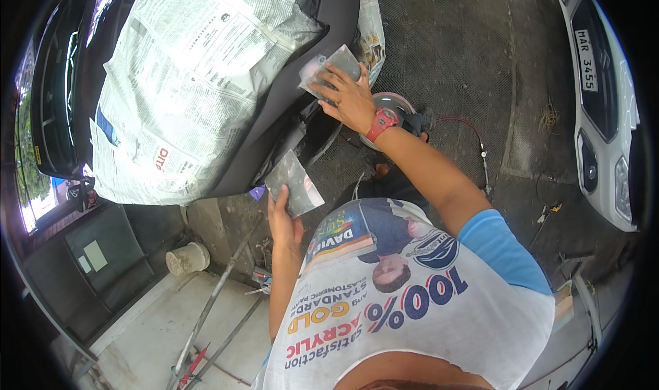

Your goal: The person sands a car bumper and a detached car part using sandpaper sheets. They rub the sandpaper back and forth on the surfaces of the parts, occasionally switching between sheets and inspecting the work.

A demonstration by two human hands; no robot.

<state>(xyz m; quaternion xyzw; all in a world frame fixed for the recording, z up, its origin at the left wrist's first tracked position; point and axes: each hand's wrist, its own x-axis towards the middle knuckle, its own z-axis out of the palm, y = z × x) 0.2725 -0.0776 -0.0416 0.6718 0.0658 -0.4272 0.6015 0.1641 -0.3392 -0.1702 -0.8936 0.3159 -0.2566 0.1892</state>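
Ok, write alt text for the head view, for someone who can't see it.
A person's right hand rests spread fingers on a grey sheet over a dark car, while the left hand holds a second grey sheet. Newspaper covers part of the dark car; a white car stands at the right.

One fisheye view looks steeply down from head height, very near the white printed cloth shirt with light-blue sleeves (405, 280), facing out over the near edge of the curved dark-grey car panel (274, 104).
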